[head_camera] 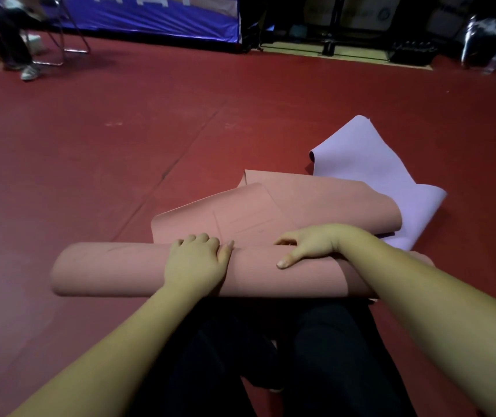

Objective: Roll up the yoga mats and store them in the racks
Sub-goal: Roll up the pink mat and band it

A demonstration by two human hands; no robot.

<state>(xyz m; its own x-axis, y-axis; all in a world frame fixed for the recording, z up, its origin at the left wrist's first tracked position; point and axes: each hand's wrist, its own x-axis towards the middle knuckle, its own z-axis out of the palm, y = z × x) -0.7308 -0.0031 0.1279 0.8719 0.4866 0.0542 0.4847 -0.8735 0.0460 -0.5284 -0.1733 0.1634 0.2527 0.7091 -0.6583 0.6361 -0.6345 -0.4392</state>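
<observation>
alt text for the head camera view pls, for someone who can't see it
A person's left hand and right hand grip a partly rolled pink yoga mat on a red floor, its loose end bunched ahead. A crumpled lilac mat lies partly under it.

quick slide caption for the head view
Both hands, left and right, rolling a pink yoga mat on the red floor.

We see the pink yoga mat (156, 267) as matt, smooth rubbery foam; the lilac yoga mat (361, 158) looks the same. The red floor (90, 152) is matt, the chair legs (72, 40) shiny metal.
</observation>
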